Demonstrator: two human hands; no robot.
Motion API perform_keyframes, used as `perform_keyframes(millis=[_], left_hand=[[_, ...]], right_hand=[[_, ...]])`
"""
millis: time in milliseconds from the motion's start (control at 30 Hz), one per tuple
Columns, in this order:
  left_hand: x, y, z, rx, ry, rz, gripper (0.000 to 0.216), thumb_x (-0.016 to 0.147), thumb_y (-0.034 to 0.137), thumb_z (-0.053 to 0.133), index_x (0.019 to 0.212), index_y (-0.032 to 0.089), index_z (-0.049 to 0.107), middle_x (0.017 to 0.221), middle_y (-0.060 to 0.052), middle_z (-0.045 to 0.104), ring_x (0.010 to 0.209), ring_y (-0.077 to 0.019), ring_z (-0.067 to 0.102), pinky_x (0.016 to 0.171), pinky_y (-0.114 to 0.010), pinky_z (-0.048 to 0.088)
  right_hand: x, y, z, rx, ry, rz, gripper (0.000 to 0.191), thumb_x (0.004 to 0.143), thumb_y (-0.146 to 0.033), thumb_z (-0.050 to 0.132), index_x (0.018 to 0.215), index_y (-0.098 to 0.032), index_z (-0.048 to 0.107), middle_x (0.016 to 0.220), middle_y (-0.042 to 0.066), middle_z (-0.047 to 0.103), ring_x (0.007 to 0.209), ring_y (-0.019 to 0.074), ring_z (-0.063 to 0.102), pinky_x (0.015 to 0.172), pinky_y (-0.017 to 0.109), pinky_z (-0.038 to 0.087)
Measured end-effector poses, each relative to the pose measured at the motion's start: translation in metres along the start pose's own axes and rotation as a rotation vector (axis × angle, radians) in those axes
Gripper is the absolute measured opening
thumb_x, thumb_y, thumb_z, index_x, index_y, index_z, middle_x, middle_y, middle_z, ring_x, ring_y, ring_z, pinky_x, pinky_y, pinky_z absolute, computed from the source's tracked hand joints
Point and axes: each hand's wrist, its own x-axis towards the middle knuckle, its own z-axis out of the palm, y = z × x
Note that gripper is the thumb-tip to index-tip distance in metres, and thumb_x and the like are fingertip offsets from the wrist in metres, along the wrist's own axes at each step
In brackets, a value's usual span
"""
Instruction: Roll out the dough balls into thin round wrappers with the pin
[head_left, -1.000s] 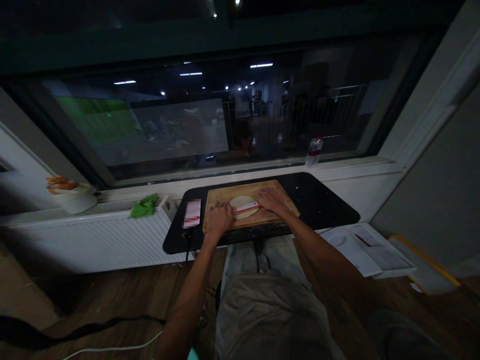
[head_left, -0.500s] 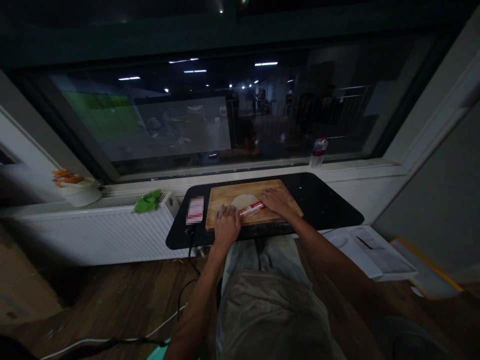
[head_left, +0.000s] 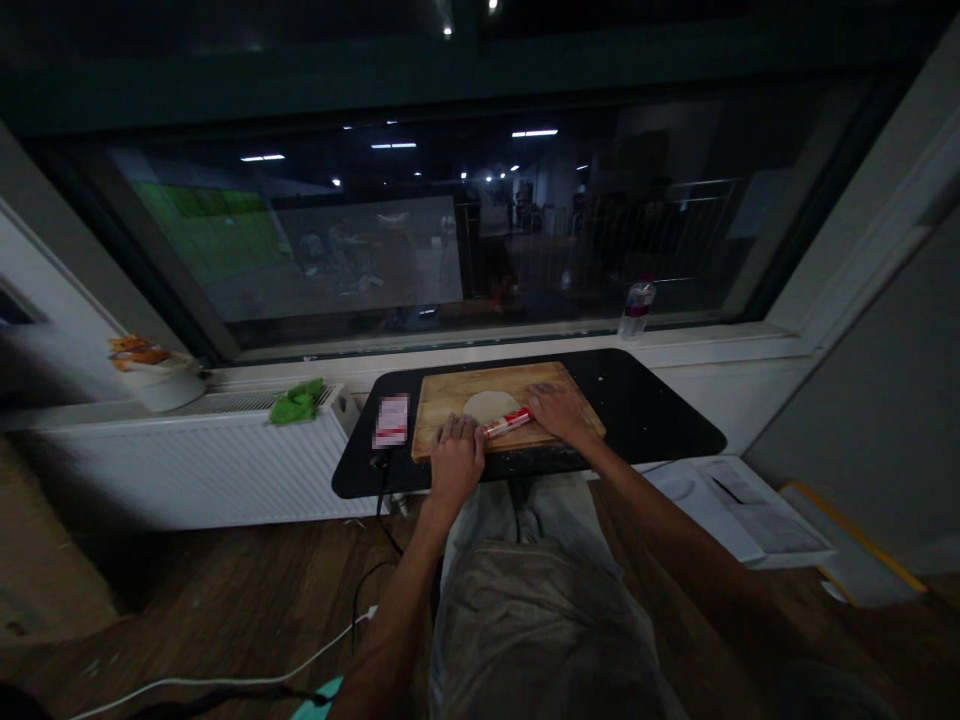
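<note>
A rolling pin (head_left: 507, 424) with a red-and-white wrapper lies slantwise over the near edge of a flat, pale round of dough (head_left: 490, 404). My left hand (head_left: 456, 446) is closed over its left end, knuckles up. Over the right end, a little farther from me, my right hand (head_left: 555, 408) is closed too. Both ends of the pin are hidden under my hands. Beneath the dough is a wooden cutting board (head_left: 442, 390), resting on a black table (head_left: 652, 400).
A blurred pink-and-white card-like item (head_left: 391, 420) lies left of the board, with a black cable near it. A green cloth (head_left: 297, 401) and a white bowl (head_left: 159, 385) rest on the radiator (head_left: 225, 470). A bottle (head_left: 636, 308) stands on the sill. A white box (head_left: 739, 510) lies at right.
The rolling pin has turned, showing a different side of its wrapper, and has shifted slightly. Both hands have moved a little with it. The camera view has tilted slightly.
</note>
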Motion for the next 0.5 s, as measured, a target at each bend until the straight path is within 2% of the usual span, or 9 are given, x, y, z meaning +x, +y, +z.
perform_keyframes(millis=[267, 500], left_hand=[[-0.003, 0.004, -0.004, -0.012, -0.002, 0.006, 0.042, 0.12, 0.035, 0.037, 0.142, 0.021, 0.07, 0.156, -0.013, 0.072, 0.161, -0.0328, 0.052, 0.131, -0.053, 0.044], [-0.004, 0.005, 0.001, -0.025, 0.02, 0.009, 0.045, 0.119, 0.036, 0.035, 0.145, 0.021, 0.07, 0.157, -0.013, 0.072, 0.161, -0.0335, 0.052, 0.131, -0.055, 0.043]], right_hand=[[-0.014, 0.0, -0.008, -0.017, 0.006, -0.044, 0.048, 0.117, -0.023, 0.038, 0.142, -0.009, 0.077, 0.158, 0.019, 0.07, 0.15, 0.0306, 0.062, 0.131, 0.041, 0.041], [-0.029, -0.005, -0.014, -0.011, 0.016, 0.031, 0.054, 0.117, -0.026, 0.034, 0.152, -0.005, 0.071, 0.159, 0.02, 0.069, 0.153, 0.0298, 0.059, 0.131, 0.039, 0.04]])
